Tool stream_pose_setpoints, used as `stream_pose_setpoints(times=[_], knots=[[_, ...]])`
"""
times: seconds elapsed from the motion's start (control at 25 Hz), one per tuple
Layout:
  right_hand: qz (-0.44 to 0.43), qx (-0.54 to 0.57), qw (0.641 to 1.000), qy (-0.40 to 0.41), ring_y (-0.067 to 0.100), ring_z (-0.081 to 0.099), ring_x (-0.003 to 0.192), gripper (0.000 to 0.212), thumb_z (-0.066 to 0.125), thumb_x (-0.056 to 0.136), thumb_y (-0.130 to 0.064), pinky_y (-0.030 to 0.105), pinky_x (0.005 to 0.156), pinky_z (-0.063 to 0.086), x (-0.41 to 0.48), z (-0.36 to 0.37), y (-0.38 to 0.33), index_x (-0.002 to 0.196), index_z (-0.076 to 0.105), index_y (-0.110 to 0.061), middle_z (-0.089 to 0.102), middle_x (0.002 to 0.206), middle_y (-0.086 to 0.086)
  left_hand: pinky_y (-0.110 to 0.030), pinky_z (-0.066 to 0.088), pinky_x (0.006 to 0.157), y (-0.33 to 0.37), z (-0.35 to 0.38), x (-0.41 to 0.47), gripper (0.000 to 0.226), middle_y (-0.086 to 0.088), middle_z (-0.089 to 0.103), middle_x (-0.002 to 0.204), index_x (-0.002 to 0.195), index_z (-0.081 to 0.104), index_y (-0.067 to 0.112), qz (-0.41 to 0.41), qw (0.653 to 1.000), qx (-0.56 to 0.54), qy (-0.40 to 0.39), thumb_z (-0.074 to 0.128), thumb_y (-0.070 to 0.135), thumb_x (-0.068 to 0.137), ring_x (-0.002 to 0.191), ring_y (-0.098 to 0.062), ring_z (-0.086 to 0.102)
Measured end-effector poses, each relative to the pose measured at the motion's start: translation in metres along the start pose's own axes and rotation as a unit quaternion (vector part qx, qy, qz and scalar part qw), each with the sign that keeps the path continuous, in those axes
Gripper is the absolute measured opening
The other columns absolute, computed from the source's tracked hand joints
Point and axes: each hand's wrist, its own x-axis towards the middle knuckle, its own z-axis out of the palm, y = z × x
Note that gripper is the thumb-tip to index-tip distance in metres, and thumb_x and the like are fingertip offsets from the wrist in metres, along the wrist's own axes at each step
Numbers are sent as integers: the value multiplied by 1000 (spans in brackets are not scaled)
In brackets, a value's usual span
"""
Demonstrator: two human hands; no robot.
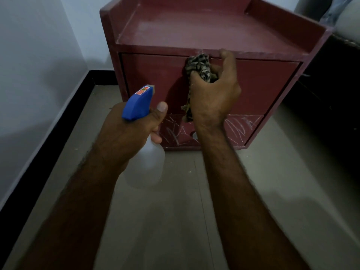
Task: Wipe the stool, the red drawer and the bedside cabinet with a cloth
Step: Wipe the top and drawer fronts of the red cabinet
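A dark red bedside cabinet (194, 30) with a raised rim stands on the floor ahead. Its upper red drawer (265, 84) fills the front; a lower drawer (243, 129) carries white scratch marks. My right hand (212, 94) grips a checked cloth (198, 67) bunched against the top edge of the upper drawer, thumb up on the cabinet's front lip. My left hand (128, 131) holds a translucent spray bottle (148, 164) by the neck; its blue nozzle head (139, 103) points toward the drawer front.
A white wall with a black skirting board (48, 137) runs along the left. Grey tiled floor (175, 221) lies in front of the cabinet. Dark furniture (335, 98) stands close on the cabinet's right side, with pale fabric (346, 18) above it.
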Motion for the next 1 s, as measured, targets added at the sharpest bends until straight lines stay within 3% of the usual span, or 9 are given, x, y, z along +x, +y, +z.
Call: stream_pose_setpoints(times=[0.12,0.32,0.6,0.8,1.0], knots=[[-22,3,999,-25,0,70,81,64,82,79,-21,33,68,63,-3,0,4,139,61,-19,71,95,-16,-57,56,93,-2,-2,1,21,-11,71,81,84,51,43,2,1000,-6,8,64,60,81,75,-31,73],[30,-16,999,37,-6,67,76,61,83,80,-19,32,67,63,9,-17,23,137,62,-20,70,92,-18,-57,54,95,-3,-6,2,17,-11,71,79,82,54,45,1,1000,-14,8,65,57,85,77,-35,73],[-16,-39,999,-25,10,72,80,60,80,79,-27,38,67,62,-11,5,10,136,62,-27,75,95,-11,-58,56,92,0,1,0,23,-10,69,82,84,49,42,7,1000,-18,3,63,60,79,76,-33,73],[20,-39,999,16,10,71,82,62,78,77,-24,37,66,62,-4,-1,15,137,62,-26,74,98,-12,-61,55,91,-3,-9,1,18,-10,71,80,83,55,42,8,999,-27,16,66,55,80,76,-34,72],[-52,-22,998,-36,13,71,85,62,79,77,-26,40,70,61,-23,13,0,137,63,-25,75,99,-12,-62,57,87,-7,-18,1,6,2,70,75,76,64,60,26,998,-43,23,68,59,81,71,-29,72]])
